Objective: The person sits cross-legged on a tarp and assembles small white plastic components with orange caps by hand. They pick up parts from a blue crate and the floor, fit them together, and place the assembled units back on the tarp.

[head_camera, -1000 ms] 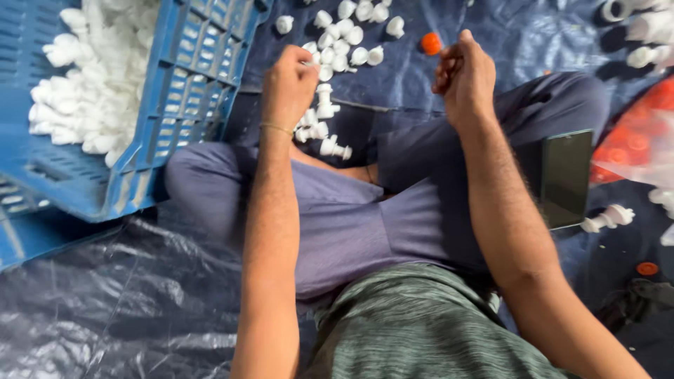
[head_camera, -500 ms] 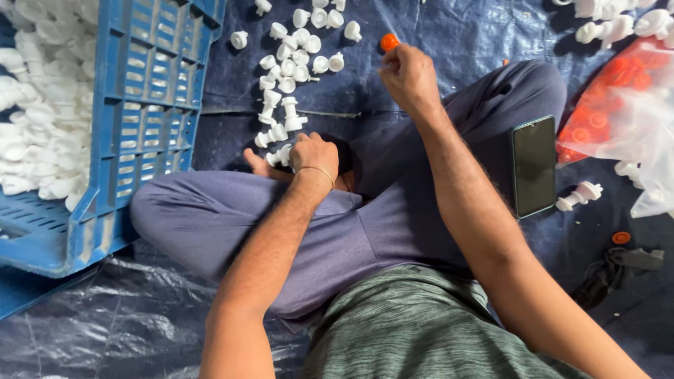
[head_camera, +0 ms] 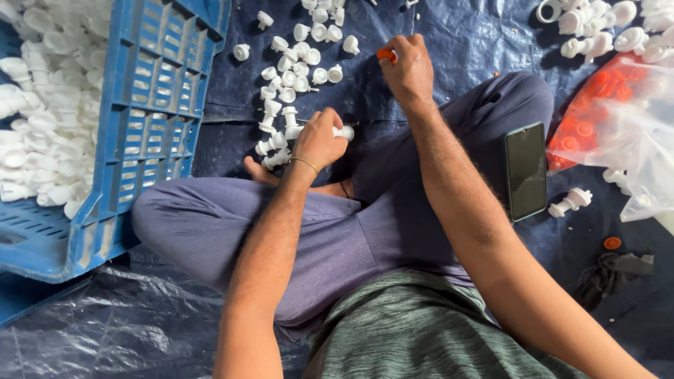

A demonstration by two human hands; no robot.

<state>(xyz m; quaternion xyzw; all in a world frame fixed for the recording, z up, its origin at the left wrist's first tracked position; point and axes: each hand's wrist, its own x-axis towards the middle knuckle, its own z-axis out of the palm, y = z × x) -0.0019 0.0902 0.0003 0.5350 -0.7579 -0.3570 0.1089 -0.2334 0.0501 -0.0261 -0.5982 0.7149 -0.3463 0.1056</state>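
Two hands busy here, and we're sitting cross-legged on a dark blue tarp point(head_camera: 463, 42) on the floor. Our left hand point(head_camera: 319, 140) is curled closed around a small white plastic piece point(head_camera: 344, 131), which pokes out past the fingers just above our knee. It sits right next to a loose scatter of the same white pieces point(head_camera: 295, 77) lying on the tarp. Our right hand point(head_camera: 407, 67) is reached further out, fingertips pinched on a little orange cap point(head_camera: 386, 53), held up off the tarp. Over on our left there's a blue slatted crate point(head_camera: 161, 105) heaped with more white parts. A dark phone point(head_camera: 526, 170) rests on our right thigh, and beyond it a clear bag of orange caps point(head_camera: 597, 119) lies on the tarp, with one stray orange cap point(head_camera: 612, 243) near a black rag point(head_camera: 611, 274).
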